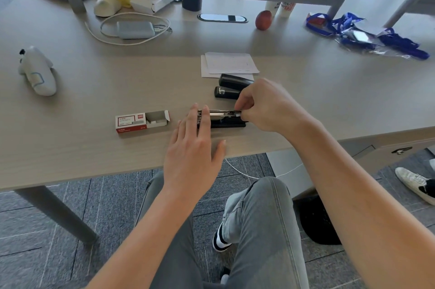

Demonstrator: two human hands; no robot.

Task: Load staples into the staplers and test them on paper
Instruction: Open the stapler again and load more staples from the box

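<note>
**A:** Status on the near stapler?

**B:** Black plastic-bodied stapler with an exposed silver metal staple channel (220,118) sits on the pale wood-grain surface (94,147), near the front edge, lying lengthwise left to right. Black base flat on the surface, metal rail showing along the top. Cannot tell if staples are in the channel.

**A:** Hands?

**B:** Right hand (266,107) is at the right end of it, fingers curled, grip pinching the rear of the rail. Left hand (195,147) has fingers straight, tips resting on the left end of the rail; that grip is flat, holds nothing.

**A:** Count of staplers?

**B:** Two. Second one is a closed glossy black stapler (231,87) just behind the first, partly hidden by the right hand, its far side overlapping the paper.

**A:** Paper?

**B:** Small stack of white paper sheets (229,64), at least two sheets, slightly fanned, further back on the surface.

**A:** Staple supply?

**B:** One red-and-white cardboard staple box (142,121), just left of the near stapler, right-end flap open, pale contents visible inside. Lies flat, apart from the left hand.

**A:** Anything else near?

**B:** One white game-style controller (37,71) far left, one grey power bank with a white cable looped round it (135,29) at the back, one red apple (263,20) behind the paper.
</note>
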